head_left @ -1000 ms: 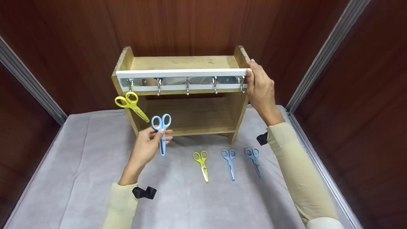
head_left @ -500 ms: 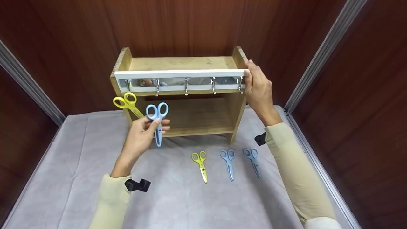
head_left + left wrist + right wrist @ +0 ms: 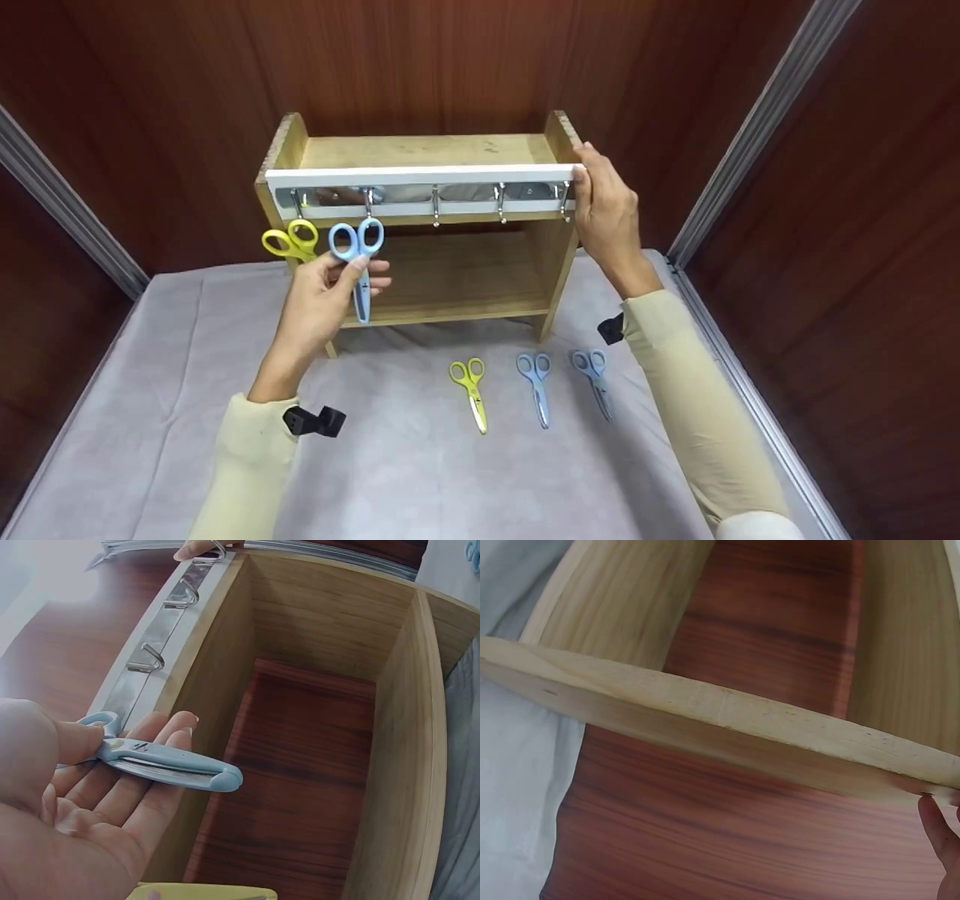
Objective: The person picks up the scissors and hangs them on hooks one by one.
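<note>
My left hand point(image 3: 311, 304) pinches light blue scissors point(image 3: 363, 289) between thumb and fingers, handles up and blades down, just below the second hook point(image 3: 368, 199) from the left. In the left wrist view the thumb presses the scissors point(image 3: 176, 765) against the fingers. Yellow scissors point(image 3: 279, 244) hang at the leftmost hook, partly hidden by that hand. My right hand point(image 3: 611, 214) holds the right end of the white hook rail point(image 3: 450, 174) and the shelf's side. In the right wrist view, fingers point(image 3: 936, 829) touch the wooden side panel point(image 3: 727, 709).
The wooden shelf point(image 3: 551, 281) stands on a grey cloth point(image 3: 420, 480). In front of it lie yellow scissors point(image 3: 472, 390) and two blue pairs, one in the middle point(image 3: 538, 390) and one farther right point(image 3: 598, 384). Dark red panels point(image 3: 435, 60) surround the cloth.
My left hand has moved up and a little left with the blue scissors, bringing their handles to the rail's lower edge. My right hand keeps its hold on the rail's end.
</note>
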`<state>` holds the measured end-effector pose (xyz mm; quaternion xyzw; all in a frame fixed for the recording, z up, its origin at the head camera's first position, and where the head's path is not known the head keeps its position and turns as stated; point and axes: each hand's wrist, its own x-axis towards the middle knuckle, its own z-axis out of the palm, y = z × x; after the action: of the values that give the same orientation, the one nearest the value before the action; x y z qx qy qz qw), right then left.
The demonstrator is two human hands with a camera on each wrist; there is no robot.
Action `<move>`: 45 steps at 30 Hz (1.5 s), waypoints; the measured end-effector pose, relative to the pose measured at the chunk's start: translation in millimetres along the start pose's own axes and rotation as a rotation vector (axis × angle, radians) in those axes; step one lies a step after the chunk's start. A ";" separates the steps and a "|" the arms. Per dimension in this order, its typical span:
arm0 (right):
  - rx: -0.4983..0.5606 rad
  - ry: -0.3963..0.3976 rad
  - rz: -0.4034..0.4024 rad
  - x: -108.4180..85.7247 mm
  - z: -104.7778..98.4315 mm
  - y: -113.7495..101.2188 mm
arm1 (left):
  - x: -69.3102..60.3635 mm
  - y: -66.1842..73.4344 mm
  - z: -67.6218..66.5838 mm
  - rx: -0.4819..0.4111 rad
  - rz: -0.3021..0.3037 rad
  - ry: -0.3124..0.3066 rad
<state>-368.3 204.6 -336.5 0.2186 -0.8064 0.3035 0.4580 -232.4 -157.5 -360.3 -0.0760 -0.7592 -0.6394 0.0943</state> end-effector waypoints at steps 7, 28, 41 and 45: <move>-0.002 -0.004 0.006 -1.4 1.0 -0.7 | 5.9 -7.0 -4.6 -0.011 -0.009 0.003; -0.015 0.003 -0.001 -3.7 2.9 1.1 | 22.5 -29.1 1.4 -0.158 -0.128 -0.014; -0.009 0.019 -0.001 -3.0 2.4 0.5 | 19.7 -29.3 7.5 -0.054 -0.153 0.015; 0.000 0.023 -0.004 -1.6 2.7 0.8 | 14.9 -30.1 11.1 0.021 -0.167 0.022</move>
<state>-369.6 203.4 -339.2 0.2168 -0.8007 0.3049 0.4679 -254.5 -151.7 -387.3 -0.0046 -0.7684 -0.6380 0.0498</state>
